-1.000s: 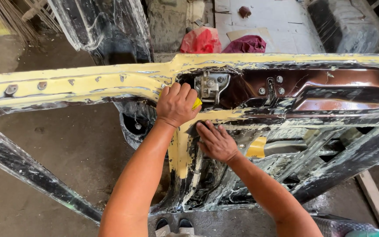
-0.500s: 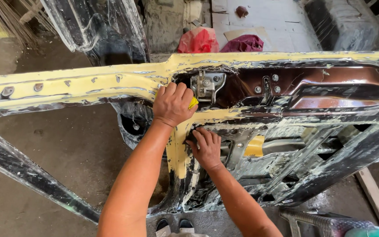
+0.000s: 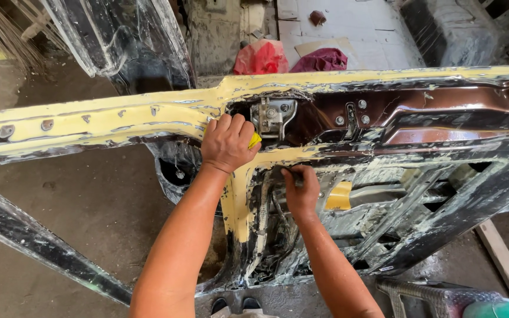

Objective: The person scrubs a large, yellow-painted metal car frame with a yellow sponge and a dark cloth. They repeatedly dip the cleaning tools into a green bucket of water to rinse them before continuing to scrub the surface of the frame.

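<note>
A stripped car door frame, coated in yellow filler and dark paint, lies across the view. My left hand is closed on a small yellow piece, pressed against the frame just left of the metal latch. My right hand is lower, fingers curled on the edge of the door's inner panel beside a vertical yellow-coated strut. Whether the right hand holds anything is hidden by the fingers.
A red bag and a maroon cloth lie on the floor beyond the door. Another dark body panel leans at the upper left. A metal step and a wooden plank sit at the lower right.
My right hand has moved up and right along the inner panel edge. My left hand has stayed by the latch with the yellow piece.
</note>
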